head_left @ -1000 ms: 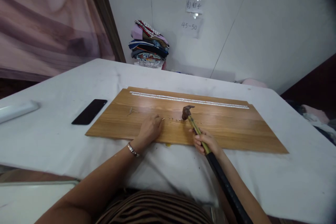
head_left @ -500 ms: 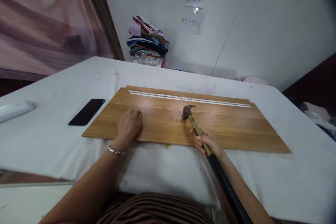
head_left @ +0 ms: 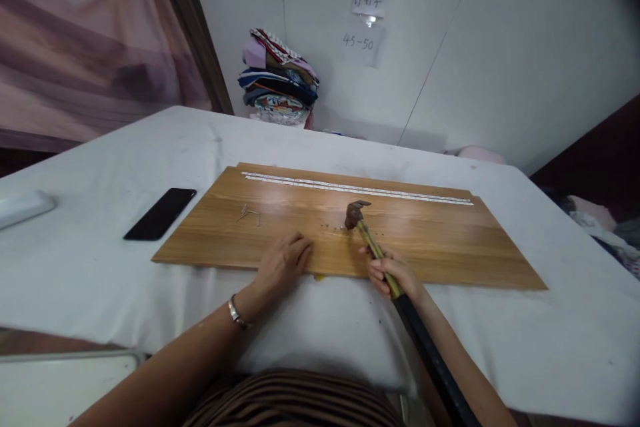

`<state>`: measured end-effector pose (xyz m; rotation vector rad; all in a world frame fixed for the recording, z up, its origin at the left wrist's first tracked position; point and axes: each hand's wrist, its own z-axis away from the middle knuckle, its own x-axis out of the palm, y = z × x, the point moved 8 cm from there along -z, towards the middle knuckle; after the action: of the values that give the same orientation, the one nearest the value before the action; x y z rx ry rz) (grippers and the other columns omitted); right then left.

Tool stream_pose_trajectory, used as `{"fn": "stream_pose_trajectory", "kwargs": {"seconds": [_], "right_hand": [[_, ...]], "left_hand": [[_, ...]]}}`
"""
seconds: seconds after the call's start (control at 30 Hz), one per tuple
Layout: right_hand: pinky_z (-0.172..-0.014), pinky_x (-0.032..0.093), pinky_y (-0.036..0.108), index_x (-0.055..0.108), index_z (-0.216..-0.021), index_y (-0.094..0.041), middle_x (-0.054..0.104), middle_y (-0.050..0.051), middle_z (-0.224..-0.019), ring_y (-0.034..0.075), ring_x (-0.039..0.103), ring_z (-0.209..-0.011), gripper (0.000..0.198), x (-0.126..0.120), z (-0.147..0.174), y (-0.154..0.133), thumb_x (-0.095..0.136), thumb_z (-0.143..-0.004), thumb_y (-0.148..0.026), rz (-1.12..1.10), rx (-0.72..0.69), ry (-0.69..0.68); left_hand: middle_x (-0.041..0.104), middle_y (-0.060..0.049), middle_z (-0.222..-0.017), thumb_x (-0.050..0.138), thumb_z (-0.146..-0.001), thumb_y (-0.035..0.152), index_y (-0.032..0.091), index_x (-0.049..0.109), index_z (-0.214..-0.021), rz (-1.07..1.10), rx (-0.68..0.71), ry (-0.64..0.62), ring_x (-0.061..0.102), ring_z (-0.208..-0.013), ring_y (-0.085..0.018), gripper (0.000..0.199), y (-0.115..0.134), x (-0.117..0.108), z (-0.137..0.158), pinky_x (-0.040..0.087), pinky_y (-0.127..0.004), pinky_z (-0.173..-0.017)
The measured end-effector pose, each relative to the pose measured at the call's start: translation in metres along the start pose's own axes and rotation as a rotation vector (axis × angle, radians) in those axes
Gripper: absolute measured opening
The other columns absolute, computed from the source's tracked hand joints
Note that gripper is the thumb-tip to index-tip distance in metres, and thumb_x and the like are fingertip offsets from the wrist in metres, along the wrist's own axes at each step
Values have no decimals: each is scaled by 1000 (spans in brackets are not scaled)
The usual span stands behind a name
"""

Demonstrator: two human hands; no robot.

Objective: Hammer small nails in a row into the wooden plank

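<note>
One board [head_left: 400, 240] lies flat on the white table [head_left: 100, 260], its long side running left to right. One hammer [head_left: 373, 247] is over it: the head sits on the board near the middle, just beside a short row of small dark nail dots, too small to count, and the handle slants back toward the near right. The right hand [head_left: 395, 275] is closed around the handle at the board's near edge. The left hand [head_left: 283, 263] lies palm down on the near edge of the board, fingers loosely curled and gripping nothing that shows; whether it pinches a nail I cannot tell. It wears one bracelet [head_left: 235, 312]. A few loose nails [head_left: 249, 213] lie on the board's left part, well apart from both hands. Two pale strips [head_left: 357, 188] run side by side along the far edge. One phone [head_left: 160, 213] lies left of the board, one white bar [head_left: 20, 207] at the table's far left, and one pile of clothes [head_left: 280, 80] stands against the far wall under two paper notes [head_left: 365, 23].

Half a second ago the left hand was over the loose nails at the left; it has since moved right and nearer, uncovering them. The hammer and right hand are as they were.
</note>
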<state>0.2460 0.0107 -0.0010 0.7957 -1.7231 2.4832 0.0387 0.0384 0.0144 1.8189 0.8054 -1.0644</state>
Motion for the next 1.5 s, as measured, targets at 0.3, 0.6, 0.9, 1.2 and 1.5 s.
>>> {"fn": "stream_pose_trajectory", "kwargs": {"seconds": [0.3, 0.6, 0.9, 1.2, 1.5], "right_hand": [[-27, 25, 18, 54, -101, -18, 47, -10, -51, 5, 37, -30, 35, 2, -1, -1, 66, -70, -32, 8, 12, -1], [-27, 23, 18, 54, -100, -18, 47, -11, -49, 5, 35, -28, 36, 2, 0, -1, 66, -69, -31, 7, -18, 28], [-26, 25, 18, 53, -102, -18, 48, -11, -50, 5, 37, -28, 37, 3, 0, -2, 66, -70, -30, 10, -10, 4], [-27, 26, 18, 53, -101, -18, 48, -11, -51, 5, 37, -29, 35, 3, -3, 4, 65, -69, -30, 21, -5, 26], [-27, 26, 18, 53, -99, -17, 48, -11, -49, 5, 38, -28, 35, 6, -3, 1, 65, -68, -30, 28, -10, 24]], "left_hand": [[62, -5, -93, 41, -96, 31, 21, 65, -93, 44, -29, 20, 59, -84, -17, 26, 0, -4, -2, 47, -31, -77], [62, -4, -93, 41, -97, 30, 21, 65, -94, 26, -26, 24, 59, -85, -16, 25, 1, -3, -1, 46, -30, -76], [62, -5, -94, 43, -96, 30, 21, 65, -94, 14, -21, 37, 59, -87, -17, 25, -1, -2, 0, 47, -31, -78], [62, -4, -91, 41, -96, 29, 21, 65, -91, -10, -18, 40, 59, -83, -16, 25, 1, -3, 0, 46, -30, -76], [62, -5, -92, 43, -96, 29, 21, 65, -91, -10, -4, 63, 60, -85, -18, 24, 2, -5, 0, 47, -31, -77]]}}
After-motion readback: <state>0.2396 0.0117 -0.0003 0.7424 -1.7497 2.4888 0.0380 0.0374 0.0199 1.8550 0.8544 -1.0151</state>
